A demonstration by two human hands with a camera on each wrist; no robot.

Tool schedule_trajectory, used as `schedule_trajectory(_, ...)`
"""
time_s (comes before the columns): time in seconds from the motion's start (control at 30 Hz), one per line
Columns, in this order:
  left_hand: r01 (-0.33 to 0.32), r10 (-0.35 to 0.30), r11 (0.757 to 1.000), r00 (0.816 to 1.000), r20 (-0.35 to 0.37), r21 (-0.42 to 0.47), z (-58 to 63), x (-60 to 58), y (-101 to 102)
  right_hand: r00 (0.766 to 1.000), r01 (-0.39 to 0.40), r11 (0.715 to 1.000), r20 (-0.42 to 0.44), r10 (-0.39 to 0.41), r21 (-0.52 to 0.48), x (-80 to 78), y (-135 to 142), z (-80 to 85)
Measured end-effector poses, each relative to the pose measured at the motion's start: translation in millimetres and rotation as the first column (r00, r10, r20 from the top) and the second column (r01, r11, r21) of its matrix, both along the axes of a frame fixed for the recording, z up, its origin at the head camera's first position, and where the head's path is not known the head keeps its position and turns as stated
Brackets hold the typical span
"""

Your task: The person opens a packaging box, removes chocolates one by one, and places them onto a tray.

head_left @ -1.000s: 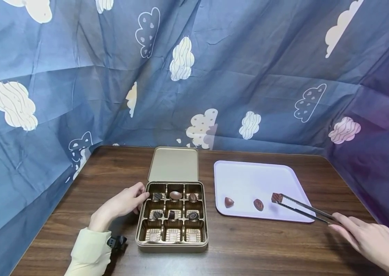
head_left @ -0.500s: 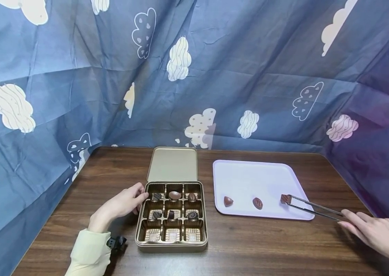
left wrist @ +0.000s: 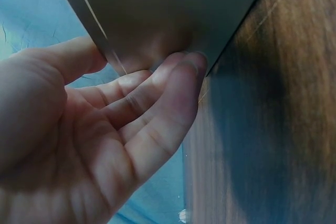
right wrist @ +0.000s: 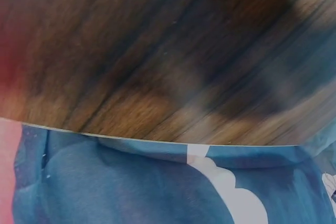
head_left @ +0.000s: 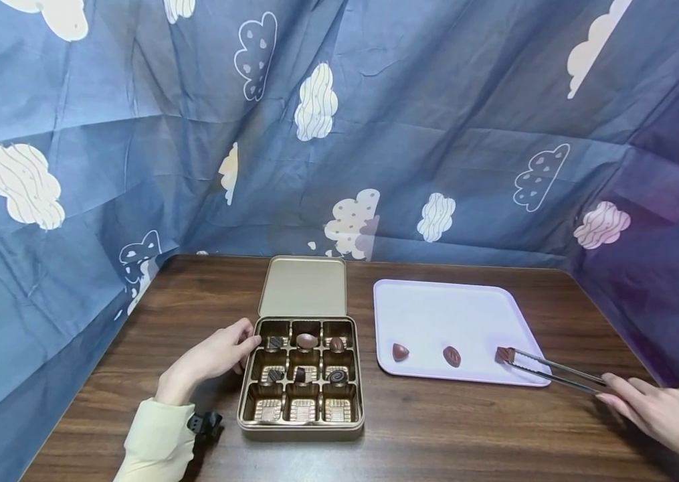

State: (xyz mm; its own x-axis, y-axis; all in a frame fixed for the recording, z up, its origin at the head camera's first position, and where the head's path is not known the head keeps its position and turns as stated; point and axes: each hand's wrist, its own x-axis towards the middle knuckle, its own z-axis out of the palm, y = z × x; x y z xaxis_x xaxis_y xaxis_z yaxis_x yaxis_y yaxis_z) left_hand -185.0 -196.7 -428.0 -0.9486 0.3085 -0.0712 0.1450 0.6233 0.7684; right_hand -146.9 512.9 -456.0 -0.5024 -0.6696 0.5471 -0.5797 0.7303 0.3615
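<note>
My right hand point(head_left: 661, 412) pinches the handle end of metal tongs point(head_left: 568, 378) with serrated inner edges. Between the tong tips is a square dark chocolate point(head_left: 504, 355), over the right part of the lilac tray point(head_left: 435, 301). A pointed chocolate point(head_left: 399, 352) and a leaf-patterned oval chocolate point(head_left: 451, 356) lie near the tray's front edge. My left hand point(head_left: 221, 348) touches the left side of a gold tin point(head_left: 300, 434); its wall point(left wrist: 173, 14) meets my fingertips in the left wrist view, thumb at the rim. Several chocolates sit in the tin's back and middle rows.
The tin's open lid point(head_left: 303, 286) lies back behind it. All stands on a dark wooden table point(head_left: 435, 435), with a blue cloud-patterned cloth point(head_left: 405, 134) hanging around its back and sides. The right wrist view holds mostly tabletop point(right wrist: 131, 51) and its edge.
My right hand and the tongs have moved to the right across the tray, the square chocolate moving with the tips. My left hand has stayed at the tin.
</note>
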Motion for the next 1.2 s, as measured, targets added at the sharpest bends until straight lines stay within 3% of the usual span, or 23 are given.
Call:
schedule_trajectory(0.43,0.008,-0.008,1.000,1.000,-0.010,0.011,0.5,0.1,-0.2,0.999,0.037,0.998,0.006,-0.037,-0.041,2.3,2.9,1.1)
schedule_trajectory(0.7,0.000,0.001,1.000,1.000,-0.008,0.008,1.6,0.5,-0.9,0.999,-0.011,0.998,-0.041,0.008,-0.061,-2.1,-8.6,18.3)
schedule_trajectory(0.93,0.017,-0.017,1.000,1.000,-0.016,0.010,-0.2,-0.5,-1.4,0.992,-0.057,0.995,-0.113,0.047,-0.086,-10.7,-45.7,56.9)
schedule_trajectory(1.03,0.023,-0.023,1.000,1.000,-0.014,0.003,-1.5,-0.8,-1.1,0.994,-0.052,0.995,-0.097,0.044,-0.079,-14.1,-65.1,78.2)
schedule_trajectory(1.2,0.020,-0.020,1.000,1.000,-0.014,0.000,-1.7,0.3,-0.3,0.992,-0.111,0.994,-0.067,0.109,-0.024,-21.4,-105.8,103.6)
